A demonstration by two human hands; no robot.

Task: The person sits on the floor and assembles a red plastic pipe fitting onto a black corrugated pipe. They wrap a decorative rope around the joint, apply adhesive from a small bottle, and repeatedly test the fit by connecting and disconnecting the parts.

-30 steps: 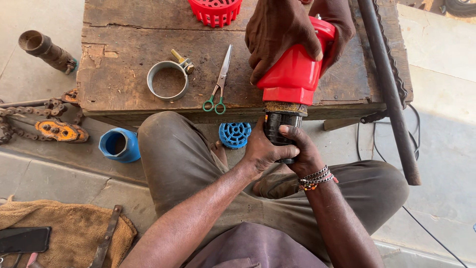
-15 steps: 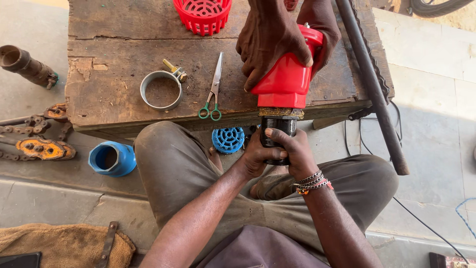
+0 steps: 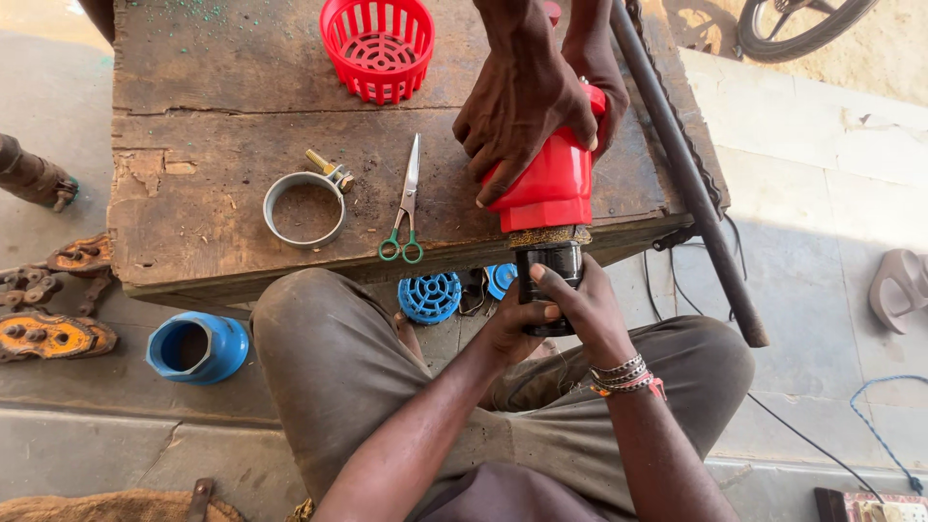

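On the wooden table (image 3: 193,145) lie a red basket (image 3: 378,46), a metal ring (image 3: 304,209) and scissors (image 3: 406,205); a blue pipe fitting (image 3: 197,347) lies on the floor.

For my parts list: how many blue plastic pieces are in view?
3: a blue cup-shaped fitting on the floor at left, a blue grille and a half-hidden blue piece under the bench; more may be hidden.

One scissors (image 3: 408,203), two red fittings (image 3: 378,46) (image 3: 546,179)

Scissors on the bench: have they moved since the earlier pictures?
No. The scissors lie just right of the metal ring on the bench, as before.
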